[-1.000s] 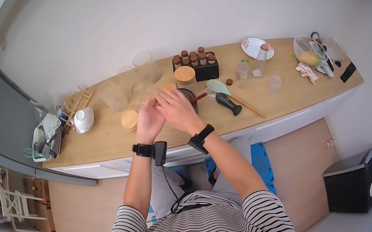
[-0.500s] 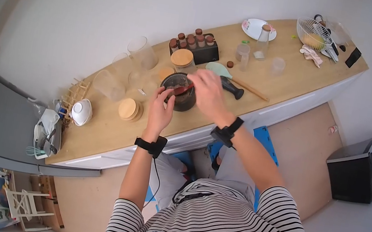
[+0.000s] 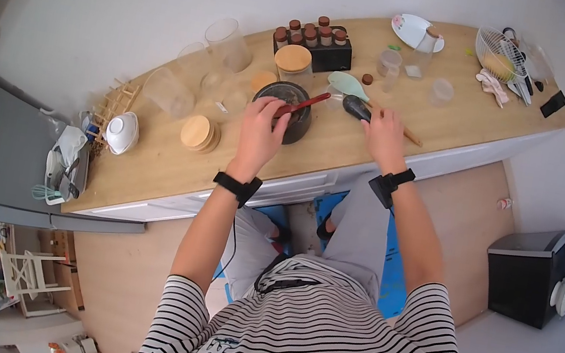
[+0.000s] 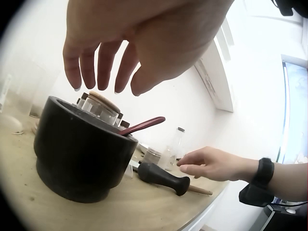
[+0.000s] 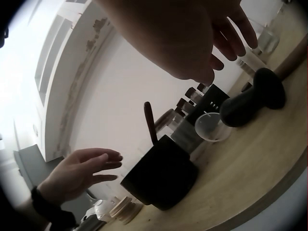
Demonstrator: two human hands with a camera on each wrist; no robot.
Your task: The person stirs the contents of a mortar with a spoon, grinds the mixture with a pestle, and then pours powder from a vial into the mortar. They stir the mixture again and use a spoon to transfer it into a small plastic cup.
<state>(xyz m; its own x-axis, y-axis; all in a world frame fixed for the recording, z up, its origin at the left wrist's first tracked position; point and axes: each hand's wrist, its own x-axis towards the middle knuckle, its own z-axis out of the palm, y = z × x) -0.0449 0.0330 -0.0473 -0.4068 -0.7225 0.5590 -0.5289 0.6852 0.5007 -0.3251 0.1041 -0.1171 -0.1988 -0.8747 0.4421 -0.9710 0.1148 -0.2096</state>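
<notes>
A black mortar (image 4: 82, 149) stands on the wooden counter with a red-handled spoon (image 4: 144, 125) leaning in it, its handle rising past the rim. My left hand (image 3: 259, 135) hovers over the mortar's near left side, fingers spread and bent downward, holding nothing. The black pestle (image 4: 163, 178) lies on its side to the right of the mortar. Just above the pestle's handle is my right hand (image 3: 384, 137), fingers loosely extended; the right wrist view shows a gap between fingertips and pestle. A pale green spatula (image 3: 346, 85) with a wooden handle lies behind the pestle.
Behind the mortar are a wooden-lidded jar (image 3: 294, 59) and a black rack (image 3: 328, 57) of spice bottles. Clear plastic containers (image 3: 169, 92) and stacked wooden lids (image 3: 198, 132) stand left. A glass bottle (image 3: 425, 47), an oval plate (image 3: 406, 27) and a wire basket (image 3: 501, 56) are farther right.
My hands were together over the mortar, then parted, the right at the red-handled spoon. The right hand has since left the spoon and moved right to the pestle.
</notes>
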